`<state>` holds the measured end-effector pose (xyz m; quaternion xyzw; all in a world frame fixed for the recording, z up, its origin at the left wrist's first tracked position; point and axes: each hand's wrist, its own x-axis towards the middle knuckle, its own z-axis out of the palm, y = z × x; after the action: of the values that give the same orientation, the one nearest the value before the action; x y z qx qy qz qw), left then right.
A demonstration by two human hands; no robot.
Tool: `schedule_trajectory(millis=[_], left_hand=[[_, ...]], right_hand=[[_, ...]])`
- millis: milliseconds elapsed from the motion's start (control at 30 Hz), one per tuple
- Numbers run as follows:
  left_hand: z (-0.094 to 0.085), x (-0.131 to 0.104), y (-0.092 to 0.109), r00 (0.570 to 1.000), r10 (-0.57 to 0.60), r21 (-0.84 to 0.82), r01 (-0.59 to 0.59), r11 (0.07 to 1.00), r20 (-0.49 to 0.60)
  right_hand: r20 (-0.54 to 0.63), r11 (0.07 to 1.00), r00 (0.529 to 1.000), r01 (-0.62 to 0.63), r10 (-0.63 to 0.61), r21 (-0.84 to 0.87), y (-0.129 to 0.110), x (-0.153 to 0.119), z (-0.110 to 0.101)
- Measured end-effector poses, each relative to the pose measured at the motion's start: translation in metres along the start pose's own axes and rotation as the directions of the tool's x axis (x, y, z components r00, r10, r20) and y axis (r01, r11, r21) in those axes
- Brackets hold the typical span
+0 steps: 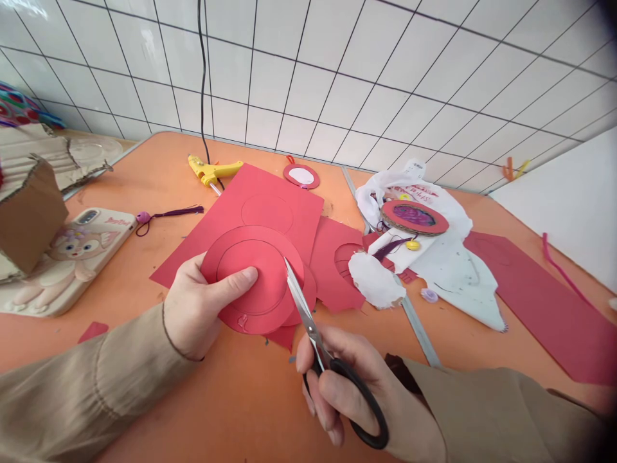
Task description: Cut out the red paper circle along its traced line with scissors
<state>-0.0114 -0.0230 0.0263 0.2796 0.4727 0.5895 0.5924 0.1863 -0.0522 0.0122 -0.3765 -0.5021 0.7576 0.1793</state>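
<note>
My left hand grips a red paper disc, its thumb lying on the face and the fingers hidden beneath. A smaller circle is drawn inside the disc's edge. In my right hand is a pair of scissors with black handles. Their narrow blades point up and left, with the tips over the drawn line at the disc's right side. Whether the tips pierce the paper I cannot tell. Behind the disc lies a large red sheet with a faint circle drawn on it.
A yellow glue gun with a black cord rests near the tiled wall. On the left are a phone, a purple tassel and torn cardboard. To the right lie a white plastic bag, a round ornament and a red strip.
</note>
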Motion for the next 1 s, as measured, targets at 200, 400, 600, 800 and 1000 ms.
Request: schedule_trajectory(millis=[200, 400, 600, 800, 1000], left_hand=[[-0.001, 0.001, -0.002, 1.0, 0.009, 0.016, -0.009, 1.0, 0.023], [-0.003, 0.004, -0.005, 0.997, 0.074, 0.055, -0.075, 0.996, 0.027], [-0.003, 0.004, -0.004, 0.997, 0.07, 0.073, -0.071, 0.995, 0.021], [-0.002, 0.004, -0.003, 0.998, 0.067, 0.065, -0.067, 0.996, 0.011], [-0.002, 0.003, -0.004, 0.999, 0.038, 0.043, -0.039, 0.998, 0.017]], right_hand=[[0.054, 0.998, 0.998, 0.014, -0.017, 0.063, 0.003, 0.001, -0.003], [0.066, 0.999, 0.997, 0.03, -0.032, 0.036, 0.001, -0.002, -0.003], [0.063, 0.999, 0.997, 0.051, -0.05, -0.014, 0.0, -0.001, -0.003], [0.056, 0.997, 0.996, 0.075, -0.074, -0.007, 0.005, -0.001, -0.002], [0.046, 0.995, 0.995, 0.091, -0.093, 0.03, 0.009, -0.001, -0.001]])
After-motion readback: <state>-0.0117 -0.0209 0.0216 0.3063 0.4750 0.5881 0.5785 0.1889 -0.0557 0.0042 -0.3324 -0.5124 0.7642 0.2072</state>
